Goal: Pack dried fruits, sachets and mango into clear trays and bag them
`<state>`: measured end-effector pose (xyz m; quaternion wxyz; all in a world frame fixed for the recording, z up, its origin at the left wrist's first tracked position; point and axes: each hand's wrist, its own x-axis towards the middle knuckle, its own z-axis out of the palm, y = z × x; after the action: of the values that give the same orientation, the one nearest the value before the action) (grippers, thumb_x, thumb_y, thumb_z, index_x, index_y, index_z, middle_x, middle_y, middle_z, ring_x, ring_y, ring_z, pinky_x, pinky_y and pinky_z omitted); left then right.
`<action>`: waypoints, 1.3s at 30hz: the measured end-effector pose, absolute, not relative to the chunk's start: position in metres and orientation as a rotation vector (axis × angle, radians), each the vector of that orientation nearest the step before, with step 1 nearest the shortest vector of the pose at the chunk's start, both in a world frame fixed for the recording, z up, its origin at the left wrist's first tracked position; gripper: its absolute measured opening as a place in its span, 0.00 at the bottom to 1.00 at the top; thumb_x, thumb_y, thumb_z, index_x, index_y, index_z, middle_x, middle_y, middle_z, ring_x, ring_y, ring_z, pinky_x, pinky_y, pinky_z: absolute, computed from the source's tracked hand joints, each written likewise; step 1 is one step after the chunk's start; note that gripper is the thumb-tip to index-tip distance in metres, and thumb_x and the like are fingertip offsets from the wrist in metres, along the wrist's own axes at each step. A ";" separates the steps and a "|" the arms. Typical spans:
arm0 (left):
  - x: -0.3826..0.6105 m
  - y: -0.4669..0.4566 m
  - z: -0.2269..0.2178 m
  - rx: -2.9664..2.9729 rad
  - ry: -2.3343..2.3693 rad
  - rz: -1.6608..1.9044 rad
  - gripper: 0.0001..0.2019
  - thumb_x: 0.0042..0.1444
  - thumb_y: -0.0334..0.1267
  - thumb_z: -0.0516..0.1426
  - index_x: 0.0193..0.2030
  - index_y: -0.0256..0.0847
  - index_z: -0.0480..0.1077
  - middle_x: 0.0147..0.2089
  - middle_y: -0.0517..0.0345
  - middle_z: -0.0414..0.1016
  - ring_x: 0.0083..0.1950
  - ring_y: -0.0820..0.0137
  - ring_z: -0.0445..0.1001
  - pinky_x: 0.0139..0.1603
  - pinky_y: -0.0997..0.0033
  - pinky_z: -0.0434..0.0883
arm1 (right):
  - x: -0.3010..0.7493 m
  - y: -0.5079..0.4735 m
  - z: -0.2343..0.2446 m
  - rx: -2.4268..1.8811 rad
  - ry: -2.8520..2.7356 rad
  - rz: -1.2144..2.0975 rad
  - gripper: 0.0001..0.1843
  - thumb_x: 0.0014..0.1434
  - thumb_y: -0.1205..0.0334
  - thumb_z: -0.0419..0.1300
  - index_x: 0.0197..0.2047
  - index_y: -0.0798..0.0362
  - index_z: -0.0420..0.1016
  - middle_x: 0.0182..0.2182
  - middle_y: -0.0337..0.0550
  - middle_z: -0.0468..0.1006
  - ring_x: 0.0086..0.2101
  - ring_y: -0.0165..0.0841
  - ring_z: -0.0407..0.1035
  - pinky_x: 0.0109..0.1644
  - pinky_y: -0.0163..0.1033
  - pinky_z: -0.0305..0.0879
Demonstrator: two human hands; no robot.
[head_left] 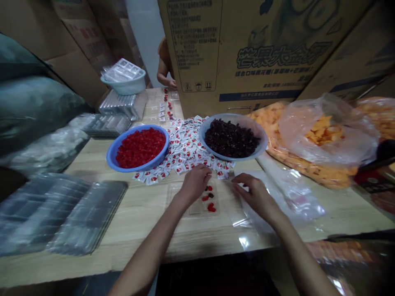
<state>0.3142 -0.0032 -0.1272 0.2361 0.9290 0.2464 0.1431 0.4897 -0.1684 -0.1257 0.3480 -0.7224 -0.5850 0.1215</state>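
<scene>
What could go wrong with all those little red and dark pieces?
Two things, maybe. The left hand is right by the clear tray, so a nudge could shift the small pieces in it. Also, the blue bowl of red pieces and the pale bowl of dark pieces stand beside a heap of packets; if a bowl got bumped and tipped, pieces might scatter among them.

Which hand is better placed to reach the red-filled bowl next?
Probably the left hand: it's nearer the blue bowl of red pieces; the right hand is right of the clear tray.
</scene>
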 end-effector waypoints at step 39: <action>0.213 -0.014 -0.123 2.447 0.432 0.496 0.18 0.61 0.23 0.49 0.54 0.40 0.68 0.52 0.49 0.74 0.56 0.64 0.71 0.57 0.61 0.70 | 0.364 -0.180 -0.177 -1.515 -1.759 0.169 0.12 0.63 0.69 0.61 0.50 0.50 0.76 0.47 0.49 0.77 0.50 0.43 0.70 0.54 0.53 0.71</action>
<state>0.2130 -0.0142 -0.1228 0.2992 0.9215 0.1628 0.1866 0.3645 -0.1795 -0.1765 0.3959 -0.5978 -0.6939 0.0665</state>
